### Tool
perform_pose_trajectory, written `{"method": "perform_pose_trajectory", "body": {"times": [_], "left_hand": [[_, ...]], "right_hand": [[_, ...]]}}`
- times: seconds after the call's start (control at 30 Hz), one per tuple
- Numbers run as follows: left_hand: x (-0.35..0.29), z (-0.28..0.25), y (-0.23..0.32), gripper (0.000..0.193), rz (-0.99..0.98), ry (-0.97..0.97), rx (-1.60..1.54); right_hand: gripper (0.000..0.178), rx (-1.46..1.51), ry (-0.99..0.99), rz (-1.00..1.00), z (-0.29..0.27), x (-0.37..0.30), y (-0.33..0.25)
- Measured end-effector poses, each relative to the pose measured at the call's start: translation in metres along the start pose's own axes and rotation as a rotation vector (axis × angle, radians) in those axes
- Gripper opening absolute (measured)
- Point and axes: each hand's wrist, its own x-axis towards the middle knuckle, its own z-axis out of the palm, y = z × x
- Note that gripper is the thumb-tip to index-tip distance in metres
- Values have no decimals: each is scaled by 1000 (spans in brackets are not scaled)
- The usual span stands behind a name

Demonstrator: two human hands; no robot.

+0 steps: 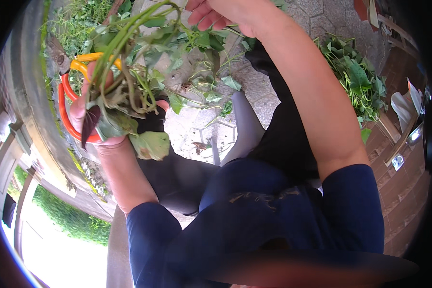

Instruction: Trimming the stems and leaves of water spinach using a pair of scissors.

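Observation:
My left hand point(78, 110) is closed around a bunch of long green leafy stems point(122, 79), whose cut ends and some wilted leaves hang over the palm. The same hand carries pruning shears point(65, 108) with red and yellow-orange looped handles; their dark metal blades point up and away at the left. Out in front, my right hand point(223, 10) reaches across at the top edge, fingers loosely spread and apparently holding nothing. Just below it trail leafy vines point(211, 41), and part of the hand lies beyond the frame.
More cut greens point(77, 24) lie at the far left by a low concrete curb point(33, 110). Another leafy heap point(355, 79) sits on the right near wooden pieces point(391, 127). Stone paving point(269, 103) spreads between my legs, with scattered leaf scraps.

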Motion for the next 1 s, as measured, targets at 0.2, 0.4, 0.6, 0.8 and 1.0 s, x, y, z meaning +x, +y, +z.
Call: {"method": "perform_pose_trajectory", "body": {"times": [0.2,0.4,0.6,0.8,1.0], "left_hand": [[-1,10,-21,35,-16,84,47],[-4,22,-37,38,-84,131,242],[2,11,-36,23,-235,128,421],[7,15,-32,19,69,358,668],[5,43,-35,20,312,278,741]], "right_hand": [[34,-22,-169,111,11,7,10],[12,66,-68,129,9,12,6],[24,455,-216,-262,-17,-10,-13],[29,492,-351,-282,-29,-25,-20],[28,598,-533,-291,-20,-37,-18]]}}
